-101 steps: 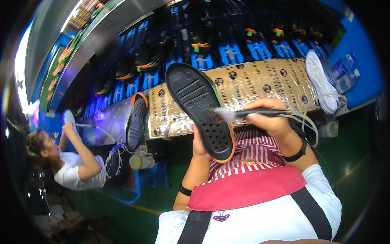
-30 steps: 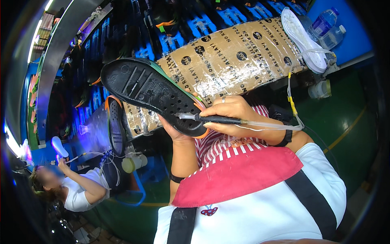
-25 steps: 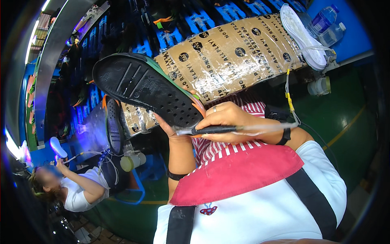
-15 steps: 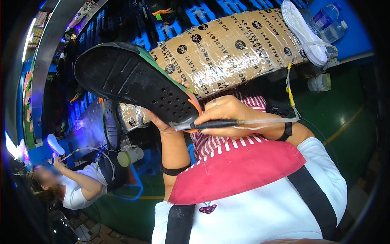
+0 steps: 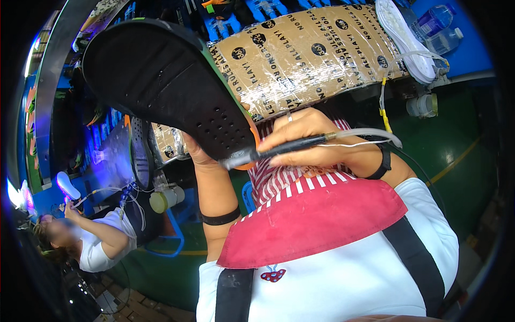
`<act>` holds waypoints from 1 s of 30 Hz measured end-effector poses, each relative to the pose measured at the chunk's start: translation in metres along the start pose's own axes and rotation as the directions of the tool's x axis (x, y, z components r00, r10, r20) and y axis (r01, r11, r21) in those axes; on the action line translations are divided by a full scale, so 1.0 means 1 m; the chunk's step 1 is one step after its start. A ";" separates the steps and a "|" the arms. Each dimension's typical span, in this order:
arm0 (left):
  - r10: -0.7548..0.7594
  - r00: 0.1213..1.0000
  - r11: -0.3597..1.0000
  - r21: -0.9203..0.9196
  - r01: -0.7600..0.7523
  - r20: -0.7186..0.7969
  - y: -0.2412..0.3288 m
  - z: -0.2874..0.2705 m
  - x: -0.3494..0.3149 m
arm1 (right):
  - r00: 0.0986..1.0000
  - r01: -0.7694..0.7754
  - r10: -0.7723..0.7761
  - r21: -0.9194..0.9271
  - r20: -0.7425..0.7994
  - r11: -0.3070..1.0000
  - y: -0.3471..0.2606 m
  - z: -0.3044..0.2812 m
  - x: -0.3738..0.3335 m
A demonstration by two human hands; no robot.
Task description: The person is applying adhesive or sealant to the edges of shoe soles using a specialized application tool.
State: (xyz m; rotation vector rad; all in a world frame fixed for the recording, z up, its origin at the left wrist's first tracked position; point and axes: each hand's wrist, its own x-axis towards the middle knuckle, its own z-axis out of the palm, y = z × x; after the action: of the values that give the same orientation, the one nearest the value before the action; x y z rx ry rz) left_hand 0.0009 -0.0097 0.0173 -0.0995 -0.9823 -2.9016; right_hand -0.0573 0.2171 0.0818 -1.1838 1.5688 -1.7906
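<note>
A large shoe (image 5: pixel 161 80) is held up with its black underside facing me; small round holes mark its near end, and green and orange show along its edge. My left hand (image 5: pixel 198 152) grips the near end from below and behind, its fingers mostly hidden. In my right hand (image 5: pixel 308 126) is a black pen-like brush (image 5: pixel 292 147), pinched between thumb and fingers. The brush's pale, blurred tip lies over the shoe's near end; whether it touches is hard to tell. A clear tube (image 5: pixel 370 132) runs from the brush's rear end to the right.
A bench pad wrapped in printed brown cardboard (image 5: pixel 300 53) lies beyond my hands. On its right are a white shoe sole (image 5: pixel 405 45) and plastic bottles (image 5: pixel 434 21). Another dark sole (image 5: pixel 140 155) stands at left. Farther left sits a co-worker (image 5: pixel 107 236) holding a pale sole.
The shoe has risen slightly toward the upper left and tilted more steeply. My right hand and the brush have shifted a little, with the tip now farther left across the near end.
</note>
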 end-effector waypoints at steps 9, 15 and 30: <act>-0.180 0.983 0.984 0.002 0.180 0.023 0.018 -0.004 0.001 | 0.998 0.040 -0.037 -0.067 0.048 0.997 0.005 -0.002 -0.001; -0.286 0.958 0.919 0.276 0.282 -0.027 0.028 0.014 0.011 | 0.977 0.121 -0.101 -0.092 0.190 0.988 0.013 -0.007 -0.001; -0.556 0.818 0.654 0.530 0.540 -0.147 0.028 0.049 0.033 | 0.993 0.079 -0.068 -0.120 0.100 0.990 0.024 -0.010 -0.003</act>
State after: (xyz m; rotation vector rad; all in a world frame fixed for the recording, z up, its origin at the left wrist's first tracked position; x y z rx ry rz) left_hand -0.0270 -0.0037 0.0761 0.2425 -2.1489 -2.9255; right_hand -0.0688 0.2195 0.0583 -1.3812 1.6194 -1.6754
